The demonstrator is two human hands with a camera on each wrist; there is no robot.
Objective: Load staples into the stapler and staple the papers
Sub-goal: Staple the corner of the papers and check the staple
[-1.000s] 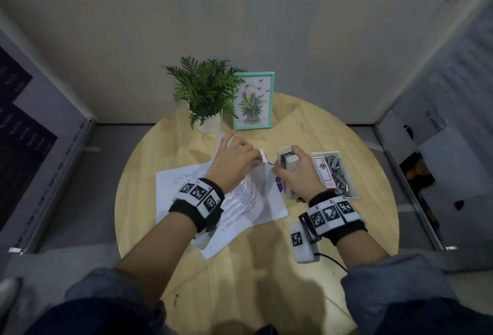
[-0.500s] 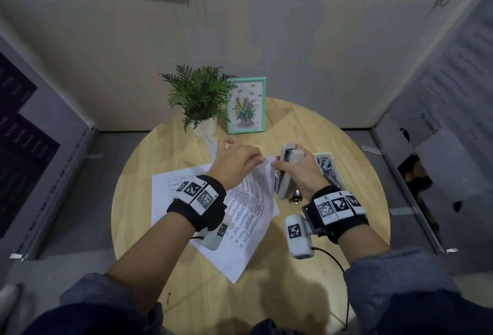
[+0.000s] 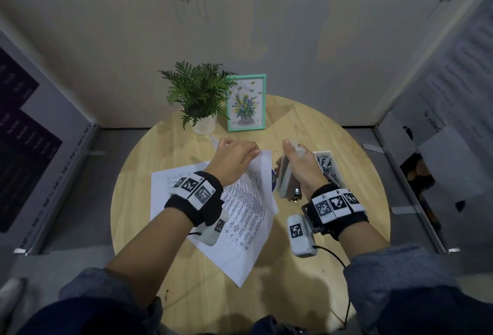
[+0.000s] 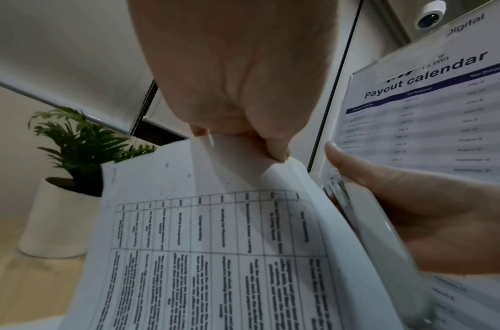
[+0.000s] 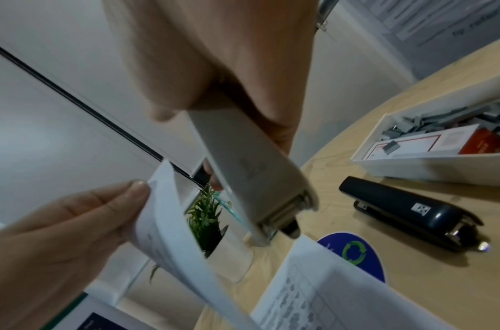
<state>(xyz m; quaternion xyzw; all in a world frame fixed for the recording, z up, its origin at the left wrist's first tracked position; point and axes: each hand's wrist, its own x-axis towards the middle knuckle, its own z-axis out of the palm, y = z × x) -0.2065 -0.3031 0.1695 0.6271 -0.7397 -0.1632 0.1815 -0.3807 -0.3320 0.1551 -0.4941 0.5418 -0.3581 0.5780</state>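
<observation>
My left hand (image 3: 237,155) pinches the top corner of the printed papers (image 3: 245,214) and holds that corner up off the round wooden table (image 3: 306,126); the pinch shows close up in the left wrist view (image 4: 243,138). My right hand (image 3: 300,166) grips a light grey stapler (image 3: 284,174) in the air, tilted steeply. The stapler (image 5: 251,178) hangs just right of the raised papers (image 5: 172,234). I cannot tell whether the paper is in its mouth. Another sheet (image 3: 170,182) lies flat under my left wrist.
A white tray (image 5: 429,169) of loose staples and a staple box sits right of my right hand. A black stapler (image 5: 407,212) lies beside it, near a blue round sticker (image 5: 356,252). A potted plant (image 3: 200,94) and a framed picture (image 3: 246,102) stand at the back.
My left hand has lifted the papers' corner off the table. My right hand has raised the grey stapler and brought it left, close to that corner.
</observation>
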